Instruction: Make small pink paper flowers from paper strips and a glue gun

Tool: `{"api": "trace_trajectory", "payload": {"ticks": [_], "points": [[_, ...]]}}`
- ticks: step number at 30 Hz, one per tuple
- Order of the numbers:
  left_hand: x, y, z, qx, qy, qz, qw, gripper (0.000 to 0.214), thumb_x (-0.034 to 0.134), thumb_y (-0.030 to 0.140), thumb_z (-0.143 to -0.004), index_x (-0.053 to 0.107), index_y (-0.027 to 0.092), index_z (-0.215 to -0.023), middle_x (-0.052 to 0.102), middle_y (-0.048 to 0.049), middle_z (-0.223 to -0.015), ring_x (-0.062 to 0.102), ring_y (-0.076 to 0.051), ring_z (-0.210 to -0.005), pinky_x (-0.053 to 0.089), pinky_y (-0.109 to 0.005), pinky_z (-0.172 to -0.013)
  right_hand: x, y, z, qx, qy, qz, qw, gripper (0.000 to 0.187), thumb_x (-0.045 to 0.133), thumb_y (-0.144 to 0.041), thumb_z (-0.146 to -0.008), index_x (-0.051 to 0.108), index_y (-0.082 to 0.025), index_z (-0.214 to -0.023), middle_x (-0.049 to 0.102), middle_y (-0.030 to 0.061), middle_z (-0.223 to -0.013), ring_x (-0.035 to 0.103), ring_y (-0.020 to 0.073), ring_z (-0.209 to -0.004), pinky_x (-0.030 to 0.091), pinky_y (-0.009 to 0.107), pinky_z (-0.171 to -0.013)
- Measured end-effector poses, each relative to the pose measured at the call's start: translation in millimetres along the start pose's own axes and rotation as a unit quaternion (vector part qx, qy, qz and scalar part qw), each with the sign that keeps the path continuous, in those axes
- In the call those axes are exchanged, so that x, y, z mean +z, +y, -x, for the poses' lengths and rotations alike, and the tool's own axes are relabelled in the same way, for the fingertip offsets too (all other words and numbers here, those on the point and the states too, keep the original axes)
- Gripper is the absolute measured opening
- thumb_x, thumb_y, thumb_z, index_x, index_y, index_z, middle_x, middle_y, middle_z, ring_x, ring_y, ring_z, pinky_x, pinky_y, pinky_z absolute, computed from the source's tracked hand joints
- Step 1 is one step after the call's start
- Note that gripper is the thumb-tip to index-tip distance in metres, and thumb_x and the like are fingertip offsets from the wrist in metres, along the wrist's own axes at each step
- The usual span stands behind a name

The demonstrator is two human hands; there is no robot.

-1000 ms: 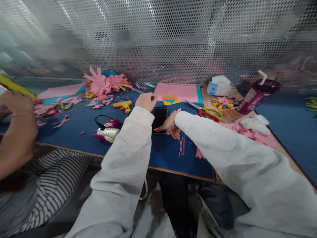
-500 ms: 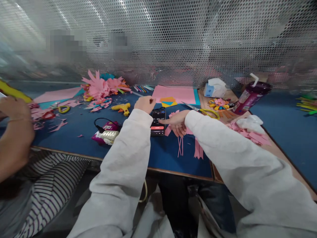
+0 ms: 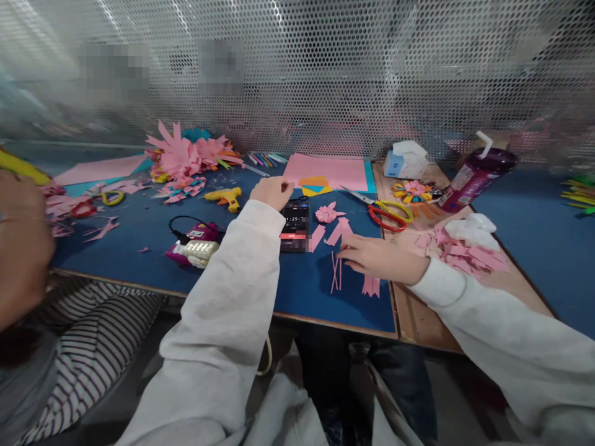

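Several pink strips just beside the right hand

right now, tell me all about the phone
The phone is a dark, flat rectangle lying face up on the blue table. Its screen is lit, with white digits above a red bar; the bottom is blurred. The left hand sits by its top left corner, pink paper strips to its right.

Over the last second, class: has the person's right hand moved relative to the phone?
Yes. The right hand left the phone, shifting right toward the pink strips.
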State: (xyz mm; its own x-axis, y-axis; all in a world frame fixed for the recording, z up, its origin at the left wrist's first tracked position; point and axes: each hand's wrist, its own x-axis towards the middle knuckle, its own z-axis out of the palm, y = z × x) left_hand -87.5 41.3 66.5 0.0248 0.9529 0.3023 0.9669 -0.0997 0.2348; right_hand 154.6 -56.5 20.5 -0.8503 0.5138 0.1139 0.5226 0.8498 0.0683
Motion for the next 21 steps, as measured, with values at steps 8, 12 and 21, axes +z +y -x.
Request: {"api": "trace_trajectory", "payload": {"ticks": [8,12,21], "points": [[-0.4,2.0,1.2,-0.006,-0.005,-0.007,1.0,0.03,0.046,0.035,-0.086,0.069,0.019,-0.095,0.07,-0.0099,-0.097,0.063,-0.025,-0.094,0.046,-0.035,-0.084,6.5,-7.6,-5.2,-0.141,0.069,0.148,0.976,0.028,0.039,-0.008,-0.091,0.06,-0.012,-0.108,0.061,0.0085,-0.091,0.055,0.0173,-0.08,0.042,0.029,-0.064],[-0.6,4.0,2.3,-0.006,-0.009,-0.012,1.0,0.03,0.046,0.036,-0.086,0.069,0.019,-0.096,0.07,-0.0096,-0.097,0.063,-0.024,-0.094,0.046,-0.034,-0.084,9.9,-10.8,-2.6,-0.18,0.084,0.169,0.965,0.026,0.038,-0.007,-0.09,0.063,-0.01,-0.095,0.061,0.0082,-0.087,0.053,0.017,-0.078,0.039,0.03,-0.063],[4.0,3.0,2.0,0.006,-0.009,-0.019,1.0,0.03,0.047,0.037,-0.085,0.069,0.02,-0.095,0.071,-0.009,-0.093,0.064,-0.023,-0.09,0.047,-0.033,-0.082,9.9,-7.1,2.9,-0.178,0.104,0.15,0.967,0.022,0.04,-0.007,-0.09,0.062,-0.01,-0.089,0.063,0.0077,-0.086,0.053,0.0155,-0.073,0.038,0.029,-0.061]]}}
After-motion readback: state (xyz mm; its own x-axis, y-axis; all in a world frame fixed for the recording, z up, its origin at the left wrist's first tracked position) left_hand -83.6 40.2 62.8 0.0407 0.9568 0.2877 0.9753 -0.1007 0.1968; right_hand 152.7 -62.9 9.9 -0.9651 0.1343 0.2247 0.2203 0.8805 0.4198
